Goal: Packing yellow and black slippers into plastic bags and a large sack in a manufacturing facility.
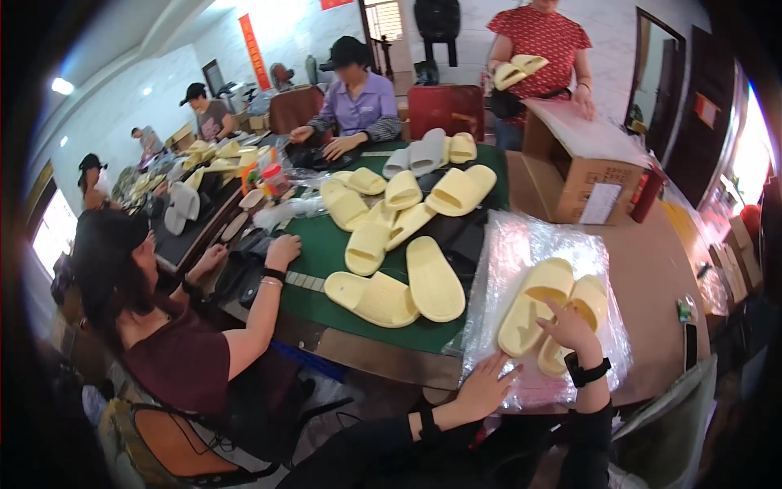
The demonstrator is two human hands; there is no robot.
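Left hand point(486, 385) lies flat on the clear plastic bags point(521, 244); right hand point(568, 326) grips paired pale-yellow foam slippers point(554, 314), which could slide off the slick stack.

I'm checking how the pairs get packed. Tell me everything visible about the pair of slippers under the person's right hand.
The pair of pale yellow slide slippers looks like soft moulded foam, each with a wide strap and an open toe. They lie side by side, soles down, on a stack of clear plastic bags at the brown table's near edge. The right hand rests on them; the left hand presses the plastic beside them.
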